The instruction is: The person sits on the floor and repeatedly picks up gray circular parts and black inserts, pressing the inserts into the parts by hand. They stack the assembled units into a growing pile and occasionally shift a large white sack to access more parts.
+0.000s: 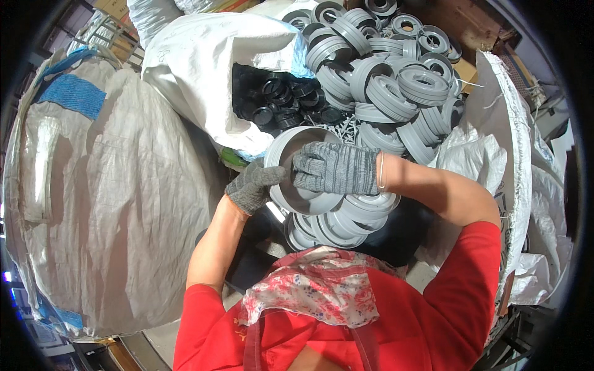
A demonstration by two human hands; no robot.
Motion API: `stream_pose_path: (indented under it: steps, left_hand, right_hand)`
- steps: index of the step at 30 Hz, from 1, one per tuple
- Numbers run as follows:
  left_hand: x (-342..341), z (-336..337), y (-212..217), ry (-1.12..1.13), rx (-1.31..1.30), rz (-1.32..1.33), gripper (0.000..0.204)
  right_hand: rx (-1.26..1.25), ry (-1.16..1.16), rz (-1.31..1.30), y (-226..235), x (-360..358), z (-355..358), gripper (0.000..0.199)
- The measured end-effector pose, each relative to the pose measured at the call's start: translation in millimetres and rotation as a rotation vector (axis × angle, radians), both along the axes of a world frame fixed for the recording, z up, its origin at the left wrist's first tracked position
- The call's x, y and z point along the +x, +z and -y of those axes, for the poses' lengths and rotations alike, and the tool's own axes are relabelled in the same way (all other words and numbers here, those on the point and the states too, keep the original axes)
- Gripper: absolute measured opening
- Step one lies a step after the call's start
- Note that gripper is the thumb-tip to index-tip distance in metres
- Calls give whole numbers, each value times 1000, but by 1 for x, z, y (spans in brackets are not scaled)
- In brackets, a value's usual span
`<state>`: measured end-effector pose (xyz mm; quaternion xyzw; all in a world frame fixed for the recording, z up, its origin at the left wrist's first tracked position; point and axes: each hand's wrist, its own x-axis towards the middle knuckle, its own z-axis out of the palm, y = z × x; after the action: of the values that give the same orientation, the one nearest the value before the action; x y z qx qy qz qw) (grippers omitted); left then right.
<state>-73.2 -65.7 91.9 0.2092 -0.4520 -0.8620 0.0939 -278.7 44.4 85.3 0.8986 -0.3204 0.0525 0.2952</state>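
Observation:
Both my hands wear grey knitted gloves and work on a round grey plastic ring-shaped part, tilted in front of me. My left hand grips its left rim, thumb over the edge. My right hand reaches across its open middle with bent fingers; what its fingertips hold, if anything, is hidden. Just below, several similar grey ring parts lie stacked near my lap. Beyond my hands spreads a large heap of grey ring parts.
A white woven sack at the back lies open, showing black round caps. Small grey screw-like pieces lie beside it. A big full woven sack stands at the left; another white sack rises at the right.

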Motion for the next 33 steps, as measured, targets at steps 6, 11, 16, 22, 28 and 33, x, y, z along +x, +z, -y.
stream_pose_path:
  steps: [6,11,16,22,28,33]
  left_hand:
    - [-9,-26,2,202,104,-87,57]
    - [-12,-22,-22,312,-599,64,50]
    - [-13,-27,-9,316,-485,-7,54]
    - [-11,-27,-15,318,-212,-20,41]
    - [-19,-46,-7,220,-1066,112,56]
    - [5,-21,-54,-11,-1628,65,86]
  right_hand:
    - [437,-323,645,15,2,6,60]
    - [1030,-814,1423,18,9,26,62]
    - [226,-390,955,9,11,21,59]
    - [962,-585,1338,5,10,20,60]
    - [982,-558,1420,-14,-7,11,55]
    - [249,-1134,808,38,-97,25,36]
